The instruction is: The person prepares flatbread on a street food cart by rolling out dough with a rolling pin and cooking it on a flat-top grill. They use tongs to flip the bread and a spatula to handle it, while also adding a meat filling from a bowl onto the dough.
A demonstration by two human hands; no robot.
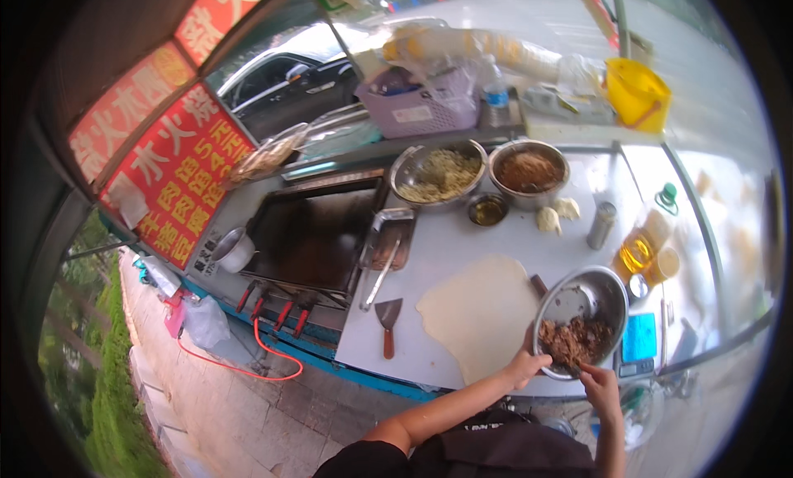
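Note:
My left hand [527, 364] grips the left rim of a steel mixing bowl [610, 300], which is tilted toward me. Brown minced meat filling [574, 337] lies in the lower part of the bowl. At the bowl's near edge my right hand [600, 387] is closed, its fingertips by the meat; whatever it holds is too small and dark to name. A large flat sheet of dough [479, 309] is spread on the worktop just left of the bowl. The brown end of a handle or stick [538, 285] shows between dough and bowl.
A scraper [388, 325] and a steel tray with a spoon [388, 238] lie left of the dough, beside a black griddle [314, 230]. Behind stand bowls of green filling [438, 172] and brown filling [529, 172]. An oil bottle [640, 247] and a scale [640, 337] are right.

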